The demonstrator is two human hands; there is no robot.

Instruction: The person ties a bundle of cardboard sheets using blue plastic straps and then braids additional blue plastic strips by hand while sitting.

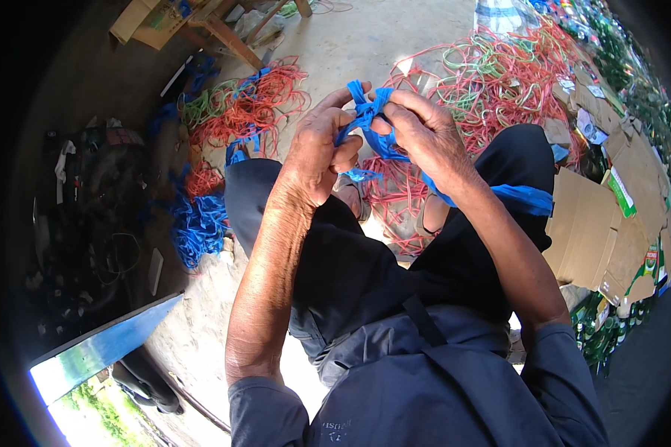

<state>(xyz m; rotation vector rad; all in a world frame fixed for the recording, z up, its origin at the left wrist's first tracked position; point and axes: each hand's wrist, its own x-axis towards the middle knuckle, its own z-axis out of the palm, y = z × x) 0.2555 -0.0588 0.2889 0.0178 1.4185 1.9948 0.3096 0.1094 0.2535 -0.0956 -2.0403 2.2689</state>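
Between my two hands is a blue plastic strip, looped and crossed into what looks like a knot. My left hand pinches it from the left, fingers curled around one strand. From the right, my right hand grips the crossing between thumb and fingers. One length of the strip hangs below the hands, and a blue band lies across my right thigh; whether the two join is hidden behind my right forearm. Red strings lie on the floor between my feet.
Tangled red and green string spreads ahead on the right, with another heap on the left. Blue strips lie beside my left knee. Flattened cardboard and green bottles are at my right. A wooden stand is at the far left.
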